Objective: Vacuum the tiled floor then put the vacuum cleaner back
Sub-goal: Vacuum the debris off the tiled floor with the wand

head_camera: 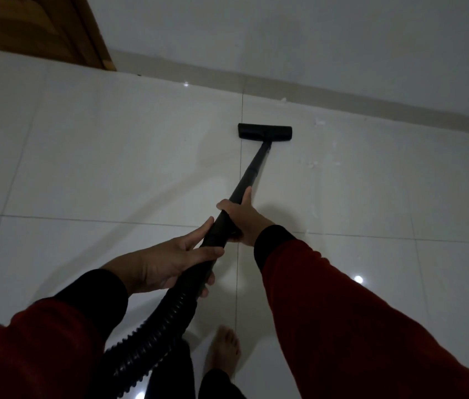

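Nearest, a bare foot (pixel 224 351) stands on the tiled floor (pixel 83 156), beside the ribbed black hose (pixel 152 335) that climbs into the left hand (pixel 167 266). That hand's fingers (pixel 198 230) are clamped around the curved grip where hose meets wand. Just beyond them, the right hand (pixel 240 218) is wrapped around the wand (pixel 252 171), thumb lying forward along it. Past both sets of fingers the stiff tube runs down to the floor head (pixel 265 131), lying flat on the tile near the skirting (pixel 314 92). White crumbs (pixel 311 164) lie right of the head.

The wand looks rigid and light, the hose springy; this two-handed hold seems sound for steering. The canister is out of view, so what it holds cannot be told.
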The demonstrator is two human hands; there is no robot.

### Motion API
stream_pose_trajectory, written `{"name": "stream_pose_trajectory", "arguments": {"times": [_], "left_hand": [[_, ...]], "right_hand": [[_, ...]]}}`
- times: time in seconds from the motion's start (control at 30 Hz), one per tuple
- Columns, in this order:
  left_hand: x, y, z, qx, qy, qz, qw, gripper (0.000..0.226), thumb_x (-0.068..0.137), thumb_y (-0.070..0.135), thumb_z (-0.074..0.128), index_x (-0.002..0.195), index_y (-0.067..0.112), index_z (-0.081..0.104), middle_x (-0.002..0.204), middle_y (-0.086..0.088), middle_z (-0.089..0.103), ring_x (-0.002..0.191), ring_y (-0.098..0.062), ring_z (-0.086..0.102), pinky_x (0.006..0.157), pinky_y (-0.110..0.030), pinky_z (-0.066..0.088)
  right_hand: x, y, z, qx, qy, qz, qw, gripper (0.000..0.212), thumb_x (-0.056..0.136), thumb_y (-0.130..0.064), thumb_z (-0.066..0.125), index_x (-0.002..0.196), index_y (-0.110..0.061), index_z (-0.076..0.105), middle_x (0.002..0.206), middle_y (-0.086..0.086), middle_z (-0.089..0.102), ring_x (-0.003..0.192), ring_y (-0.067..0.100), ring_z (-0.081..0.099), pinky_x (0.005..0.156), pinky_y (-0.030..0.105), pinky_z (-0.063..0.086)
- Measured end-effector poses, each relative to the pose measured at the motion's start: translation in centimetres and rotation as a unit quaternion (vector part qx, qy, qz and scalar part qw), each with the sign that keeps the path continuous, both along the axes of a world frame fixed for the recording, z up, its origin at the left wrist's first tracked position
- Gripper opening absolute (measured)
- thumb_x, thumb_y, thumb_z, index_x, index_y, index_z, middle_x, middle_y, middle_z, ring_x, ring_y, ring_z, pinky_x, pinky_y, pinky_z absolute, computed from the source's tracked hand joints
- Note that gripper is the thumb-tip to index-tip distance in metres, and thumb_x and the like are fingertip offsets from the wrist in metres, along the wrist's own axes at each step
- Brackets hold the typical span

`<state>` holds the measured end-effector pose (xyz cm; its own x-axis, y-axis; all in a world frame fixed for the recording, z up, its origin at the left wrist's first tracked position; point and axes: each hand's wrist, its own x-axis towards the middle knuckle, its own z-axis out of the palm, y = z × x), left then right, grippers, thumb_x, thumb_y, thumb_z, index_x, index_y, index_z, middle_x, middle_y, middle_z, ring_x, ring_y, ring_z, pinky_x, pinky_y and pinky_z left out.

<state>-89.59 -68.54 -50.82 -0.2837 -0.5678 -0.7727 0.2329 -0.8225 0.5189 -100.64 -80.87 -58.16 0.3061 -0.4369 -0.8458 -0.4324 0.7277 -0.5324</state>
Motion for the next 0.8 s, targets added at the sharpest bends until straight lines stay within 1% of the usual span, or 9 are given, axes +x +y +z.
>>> {"name": "stream_pose_trajectory", "arguments": {"times": [0.13, 0.3, 0.5, 0.73, 0.8], "left_hand": [[2.5, -3.7, -0.8, -0.002, 0.005, -0.009, 1.000, 0.078, 0.091, 0.023, 0.056, 0.145, 0.050, 0.006, 0.072, -0.015, 0.063, 0.052, -0.021, 0.064, 0.049, -0.025, 0.053], [6.1, -8.3, -1.5, -0.006, 0.009, -0.034, 0.999, 0.079, 0.091, 0.025, 0.054, 0.145, 0.050, 0.003, 0.075, -0.016, 0.061, 0.055, -0.022, 0.064, 0.048, -0.025, 0.052], [8.5, -12.8, -1.8, -0.019, 0.020, -0.044, 0.999, 0.077, 0.091, 0.024, 0.054, 0.145, 0.049, 0.006, 0.076, -0.017, 0.061, 0.056, -0.021, 0.063, 0.050, -0.024, 0.052], [9.1, -15.7, -1.9, -0.007, 0.009, -0.043, 0.999, 0.076, 0.090, 0.025, 0.054, 0.145, 0.050, 0.008, 0.073, -0.014, 0.062, 0.054, -0.019, 0.063, 0.049, -0.023, 0.052], [8.9, -15.9, -1.8, -0.004, 0.005, -0.044, 0.999, 0.077, 0.089, 0.026, 0.055, 0.145, 0.050, 0.009, 0.069, -0.011, 0.064, 0.054, -0.019, 0.064, 0.050, -0.023, 0.052]], "right_hand": [[2.2, -3.5, -0.4, -0.003, 0.002, -0.012, 1.000, 0.097, 0.091, -0.023, 0.055, 0.145, -0.044, -0.024, 0.127, 0.018, 0.053, 0.099, 0.030, 0.061, 0.067, 0.038, 0.056], [5.3, -7.7, -0.6, -0.010, 0.005, -0.040, 0.999, 0.098, 0.091, -0.020, 0.056, 0.146, -0.043, -0.022, 0.137, 0.018, 0.045, 0.104, 0.032, 0.059, 0.059, 0.036, 0.054], [7.5, -11.8, -0.5, -0.019, 0.017, -0.053, 0.998, 0.098, 0.092, -0.018, 0.056, 0.146, -0.042, -0.023, 0.132, 0.020, 0.050, 0.097, 0.030, 0.060, 0.064, 0.038, 0.054], [8.2, -14.6, -0.7, -0.019, 0.019, -0.069, 0.997, 0.096, 0.092, -0.016, 0.054, 0.147, -0.042, -0.020, 0.132, 0.018, 0.049, 0.101, 0.031, 0.060, 0.060, 0.036, 0.054], [8.1, -14.5, -0.8, -0.021, 0.019, -0.085, 0.996, 0.094, 0.092, -0.015, 0.053, 0.148, -0.042, -0.017, 0.130, 0.015, 0.049, 0.094, 0.027, 0.060, 0.056, 0.034, 0.052]]}}
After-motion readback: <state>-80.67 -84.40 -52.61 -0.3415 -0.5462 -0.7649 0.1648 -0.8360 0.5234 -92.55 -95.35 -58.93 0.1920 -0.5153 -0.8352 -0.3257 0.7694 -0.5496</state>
